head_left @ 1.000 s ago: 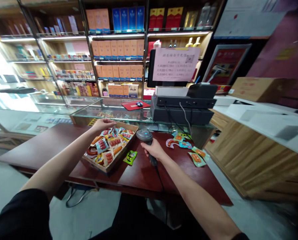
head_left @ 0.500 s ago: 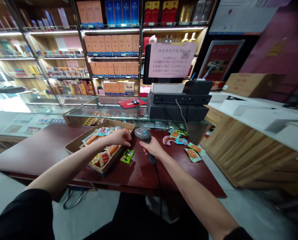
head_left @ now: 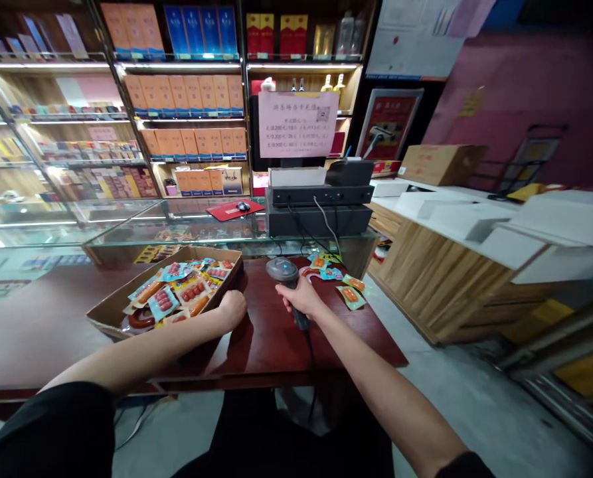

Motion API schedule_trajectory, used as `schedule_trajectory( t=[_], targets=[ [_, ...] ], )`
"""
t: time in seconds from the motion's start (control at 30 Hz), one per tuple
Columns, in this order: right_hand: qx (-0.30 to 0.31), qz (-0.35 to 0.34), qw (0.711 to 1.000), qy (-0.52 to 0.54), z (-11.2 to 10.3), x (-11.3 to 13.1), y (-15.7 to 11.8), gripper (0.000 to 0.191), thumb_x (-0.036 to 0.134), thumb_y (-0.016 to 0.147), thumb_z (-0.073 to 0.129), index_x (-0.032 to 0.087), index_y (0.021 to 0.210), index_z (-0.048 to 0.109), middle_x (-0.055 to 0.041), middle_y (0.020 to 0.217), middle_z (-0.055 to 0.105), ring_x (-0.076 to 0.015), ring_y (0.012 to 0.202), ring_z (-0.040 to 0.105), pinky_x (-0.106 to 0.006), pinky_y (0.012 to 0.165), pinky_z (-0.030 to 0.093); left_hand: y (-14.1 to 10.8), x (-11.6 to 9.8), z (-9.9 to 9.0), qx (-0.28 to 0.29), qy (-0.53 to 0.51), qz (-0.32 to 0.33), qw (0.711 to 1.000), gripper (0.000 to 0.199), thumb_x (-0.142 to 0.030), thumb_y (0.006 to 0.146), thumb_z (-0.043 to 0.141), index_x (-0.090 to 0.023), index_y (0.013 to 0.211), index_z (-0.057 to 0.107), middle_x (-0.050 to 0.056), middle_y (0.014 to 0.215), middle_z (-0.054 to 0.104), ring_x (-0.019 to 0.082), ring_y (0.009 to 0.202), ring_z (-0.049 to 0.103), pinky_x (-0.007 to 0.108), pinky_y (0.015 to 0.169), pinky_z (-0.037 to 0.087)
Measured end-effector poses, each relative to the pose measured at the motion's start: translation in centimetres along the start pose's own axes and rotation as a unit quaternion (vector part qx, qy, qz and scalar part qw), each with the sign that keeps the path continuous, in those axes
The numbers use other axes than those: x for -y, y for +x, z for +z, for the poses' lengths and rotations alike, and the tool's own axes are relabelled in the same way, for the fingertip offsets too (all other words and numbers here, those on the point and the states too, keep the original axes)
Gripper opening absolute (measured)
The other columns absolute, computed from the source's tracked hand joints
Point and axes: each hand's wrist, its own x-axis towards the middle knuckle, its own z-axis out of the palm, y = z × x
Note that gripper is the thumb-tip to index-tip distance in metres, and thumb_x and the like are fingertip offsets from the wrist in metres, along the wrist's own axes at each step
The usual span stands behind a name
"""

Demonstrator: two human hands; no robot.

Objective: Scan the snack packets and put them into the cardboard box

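Note:
My right hand (head_left: 301,297) is wrapped round the handle of a dark barcode scanner (head_left: 283,268), whose head has a small blue light and points away from me. Its cord drops over the table's front edge. My left hand (head_left: 234,309) is closed, low over the table beside the right wall of an open cardboard box (head_left: 107,328); its fingertips are hidden. Packaged sausages (head_left: 192,291) in colourful wrappers fill that box. To the right of the scanner lie several more sausage packets (head_left: 350,296), apart from my right hand.
The dark red table (head_left: 281,352) ends at a glass counter (head_left: 176,222). On the counter stand a black cash-register unit (head_left: 319,218), a pink price sign (head_left: 299,124) and a mouse (head_left: 243,206) on a red mat. Wooden cabinets (head_left: 440,279) stand to the right.
My left hand has come down from over the box onto the spot where a small green packet lay; that packet is now out of sight. The view has swung right. The right hand keeps the scanner.

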Motion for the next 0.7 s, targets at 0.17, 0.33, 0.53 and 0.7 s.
schedule_trajectory(
  t=[0.17,0.33,0.53,0.7],
  targets=[
    [-0.022,-0.004,1.0,-0.009,-2.2,-0.6,-1.3,0.019,0.031,0.074,0.062,0.018,0.065,0.053,0.0052,0.042,0.051,-0.0086,0.032,0.046,-0.019,0.034,0.036,-0.3,-0.7,0.0,0.011,0.058,-0.029,0.998,0.029,-0.013,0.083,0.055,-0.012,0.101,0.077,0.025,0.105,0.068,0.033,0.103,0.058,0.04,0.079,0.043],
    [-0.024,0.016,0.999,-0.024,-3.2,-1.4,-2.8,0.019,0.032,0.075,0.062,0.018,0.065,0.052,0.0048,0.043,0.052,-0.009,0.033,0.048,-0.019,0.036,0.037,-0.4,-0.6,0.4,0.024,0.051,-0.011,0.998,0.029,-0.015,0.083,0.054,-0.014,0.1,0.077,0.023,0.11,0.067,0.032,0.106,0.056,0.04,0.085,0.041],
    [-0.04,0.039,0.998,-0.005,-3.4,-2.6,-3.6,0.019,0.032,0.074,0.064,0.018,0.068,0.053,0.0049,0.043,0.053,-0.0094,0.034,0.048,-0.019,0.036,0.037,1.6,-0.2,0.3,0.021,-0.044,0.005,0.999,0.031,-0.017,0.087,0.047,-0.012,0.097,0.076,0.027,0.108,0.066,0.034,0.099,0.063,0.04,0.077,0.048],
    [-0.047,0.05,0.997,0.016,-4.1,-2.8,-4.2,0.02,0.033,0.074,0.065,0.018,0.067,0.053,0.0052,0.043,0.053,-0.0091,0.033,0.048,-0.019,0.034,0.036,2.4,-0.5,0.0,0.042,-0.094,0.064,0.993,0.046,-0.023,0.084,0.057,-0.011,0.127,0.062,0.028,0.115,0.063,0.034,0.101,0.065,0.039,0.081,0.048]
  ],
)
